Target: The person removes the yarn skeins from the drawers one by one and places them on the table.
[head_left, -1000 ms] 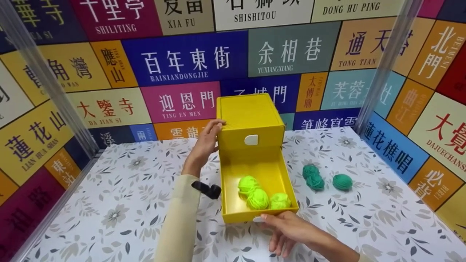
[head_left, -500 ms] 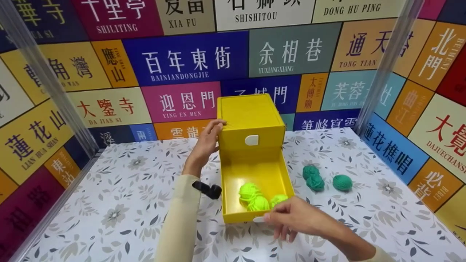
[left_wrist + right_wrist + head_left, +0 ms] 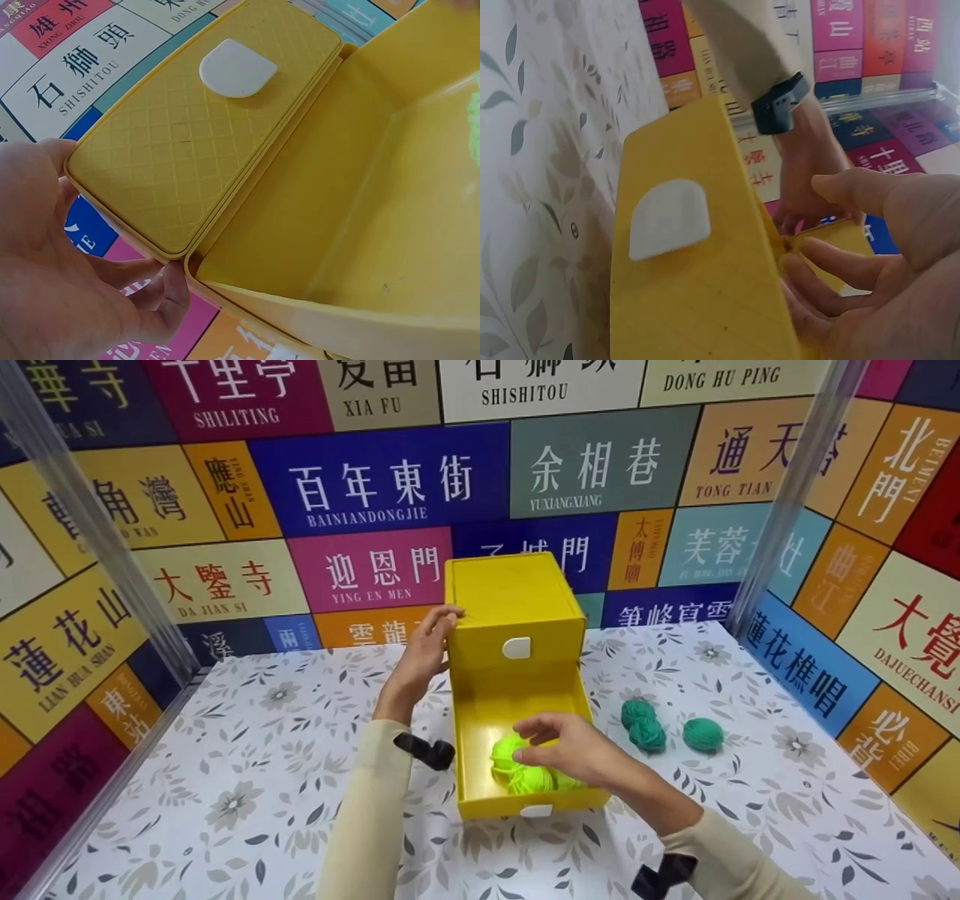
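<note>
A yellow drawer box (image 3: 510, 589) stands on the table with its lower drawer (image 3: 487, 808) pulled out towards me. Its upper front, with a white tab (image 3: 516, 647), is closed. My left hand (image 3: 416, 660) grips the box's left side, and the left wrist view shows its fingers and thumb at the front's edge. Over the open drawer hovers my right hand (image 3: 574, 746), fingers spread and loosely bent, holding nothing. Beneath it lie neon yellow-green yarn balls (image 3: 531, 780), partly hidden by the hand. In the right wrist view the drawer front (image 3: 697, 292) is beside that hand.
To the right of the drawer, a pair of touching dark green yarn balls (image 3: 643, 725) and a single green yarn ball (image 3: 703, 733) lie on the leaf-patterned tablecloth (image 3: 255, 780). A wall of coloured signs (image 3: 375, 472) rises behind, with clear posts at both sides.
My right hand has let go of the drawer's white tab and moved up and back over the yarn. The yarn balls shifted slightly in the drawer earlier. My left hand stays put.
</note>
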Demonstrator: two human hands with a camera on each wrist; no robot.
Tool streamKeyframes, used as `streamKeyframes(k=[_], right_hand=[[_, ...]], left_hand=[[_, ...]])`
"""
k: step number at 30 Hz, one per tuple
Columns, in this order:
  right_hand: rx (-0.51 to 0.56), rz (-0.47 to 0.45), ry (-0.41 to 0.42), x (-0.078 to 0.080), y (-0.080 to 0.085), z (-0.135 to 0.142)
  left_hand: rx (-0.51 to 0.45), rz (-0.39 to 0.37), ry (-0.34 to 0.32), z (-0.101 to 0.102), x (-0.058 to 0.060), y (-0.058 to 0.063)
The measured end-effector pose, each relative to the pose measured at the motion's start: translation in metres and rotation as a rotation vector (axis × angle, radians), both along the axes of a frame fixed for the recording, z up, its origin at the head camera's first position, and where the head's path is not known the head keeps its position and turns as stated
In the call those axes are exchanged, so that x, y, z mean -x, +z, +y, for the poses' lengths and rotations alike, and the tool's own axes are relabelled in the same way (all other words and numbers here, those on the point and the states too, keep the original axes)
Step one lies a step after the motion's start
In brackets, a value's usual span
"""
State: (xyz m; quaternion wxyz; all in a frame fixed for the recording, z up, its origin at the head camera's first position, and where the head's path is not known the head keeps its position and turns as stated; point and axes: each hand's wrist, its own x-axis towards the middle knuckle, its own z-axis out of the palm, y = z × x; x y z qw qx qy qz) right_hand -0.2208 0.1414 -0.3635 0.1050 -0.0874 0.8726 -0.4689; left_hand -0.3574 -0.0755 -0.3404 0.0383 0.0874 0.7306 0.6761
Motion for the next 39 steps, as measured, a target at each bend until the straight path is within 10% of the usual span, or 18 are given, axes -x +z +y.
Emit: streamKeyframes(k=[21, 39], right_hand=[[-0.316, -0.067, -0.001, 0.021, -0.014, -0.023], [-0.143, 0.034, -0.008, 0.028, 0.004, -0.001]], left_hand=[[-0.030, 0.010, -0.016, 0.000, -0.002, 0.000], [-0.029, 0.021, -0.019, -0.001, 0.000, -0.001]])
